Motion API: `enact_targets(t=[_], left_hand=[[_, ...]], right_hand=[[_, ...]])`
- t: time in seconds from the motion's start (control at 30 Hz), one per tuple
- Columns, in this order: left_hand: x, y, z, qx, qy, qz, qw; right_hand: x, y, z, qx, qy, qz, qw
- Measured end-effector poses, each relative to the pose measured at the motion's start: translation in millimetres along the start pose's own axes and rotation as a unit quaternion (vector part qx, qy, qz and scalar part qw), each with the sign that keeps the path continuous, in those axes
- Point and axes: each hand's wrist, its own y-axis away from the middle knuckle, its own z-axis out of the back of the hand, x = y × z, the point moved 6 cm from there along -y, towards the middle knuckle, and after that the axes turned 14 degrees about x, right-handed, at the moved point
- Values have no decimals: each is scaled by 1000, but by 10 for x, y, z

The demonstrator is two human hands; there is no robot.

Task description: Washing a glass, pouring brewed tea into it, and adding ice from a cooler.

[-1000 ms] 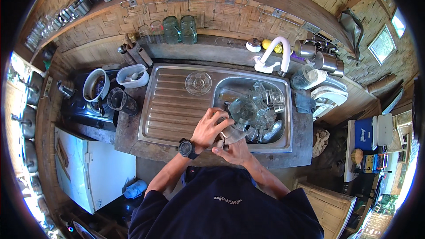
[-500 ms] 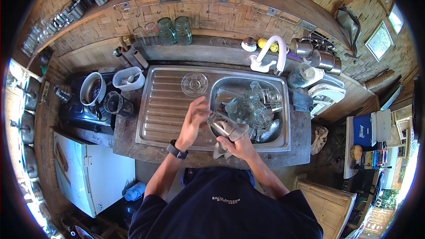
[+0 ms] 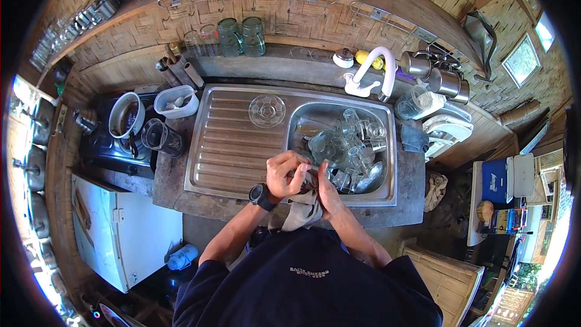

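Note:
Between my hands, in front of the sink's near edge, is a clear drinking glass wrapped in a grey-beige cloth; most of the glass is hidden. My left hand, with a dark watch on its wrist, is curled closed on the cloth at the glass. My right hand holds the glass from the other side, thumb up, its fingers largely hidden. The cloth hangs down toward my shirt. Just beyond, the sink basin holds several glasses and a clear glass jug.
A patterned glass dish lies on the ribbed steel drainboard. A white faucet arches over the basin. Two green glass mugs stand on the back ledge. Left are a white tub, a dark clear jug and a pot.
My left hand, spread beside the glass before, has closed on the cloth at it. Both hands and the glass have come together, and the glass is now mostly covered.

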Motion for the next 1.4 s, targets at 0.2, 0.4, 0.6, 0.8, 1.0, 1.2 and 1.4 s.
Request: enact_targets(t=[0.2,0.4,0.6,0.8,1.0,1.2,1.4], left_hand=[[337,45,-147,-50,448,346,823],[255,11,-207,-1,139,350,926],[11,70,-92,-37,-27,109,993],[182,52,-154,30,116,118,986],[480,136,-229,97,170,445,874],[174,95,-188,12,2,228,974],[103,159,-170,85,-96,18,992]], right_hand=[[492,166,-192,-25,626,226,746],[263,150,-19,-57,585,277,760],[89,86,-83,-81,-25,-23,996],[291,165,122,-171,288,130,933],[437,260,-118,-61,621,273,732],[138,187,91,-187,263,187,928],[37,135,55,-126,-96,-32,987]])
